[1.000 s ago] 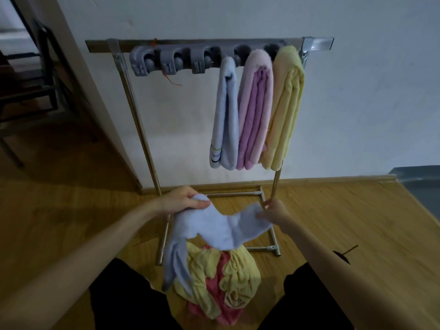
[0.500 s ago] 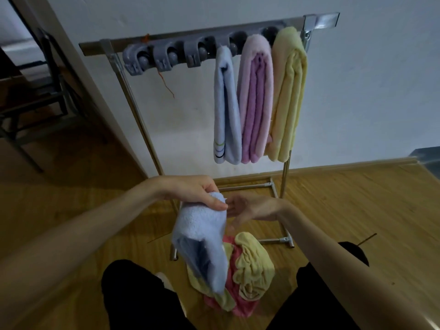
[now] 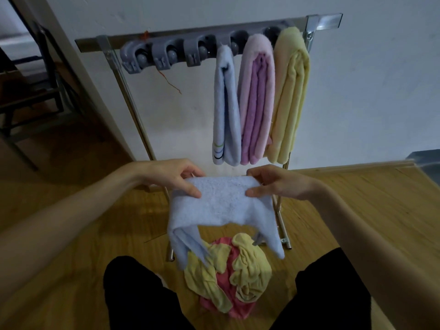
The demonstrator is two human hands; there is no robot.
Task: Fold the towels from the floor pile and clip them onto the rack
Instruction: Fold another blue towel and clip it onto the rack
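Both hands up in front of the rack, each pinching a top corner of one light blue towel (image 3: 223,206). Left hand (image 3: 173,175): thumb on the near face, fingers curled behind the upper left corner. Right hand (image 3: 273,182): same grip on the upper right corner. Towel stretched flat between them, top edge level, both lower ends drooping; left end hangs doubled, touching or just over the floor pile (image 3: 233,277), can't tell which.

Pile: crumpled yellow and pink towels on the wood floor (image 3: 71,234), between the person's knees, just in front of the rack base.

Rack (image 3: 133,110) stands against the white wall. Grey clip strip (image 3: 166,54) along the top bar. Right end of bar carries three folded towels side by side, touching: blue striped towel (image 3: 226,120), pink towel (image 3: 257,103), yellow towel (image 3: 290,96). Three clips at left end hold nothing.
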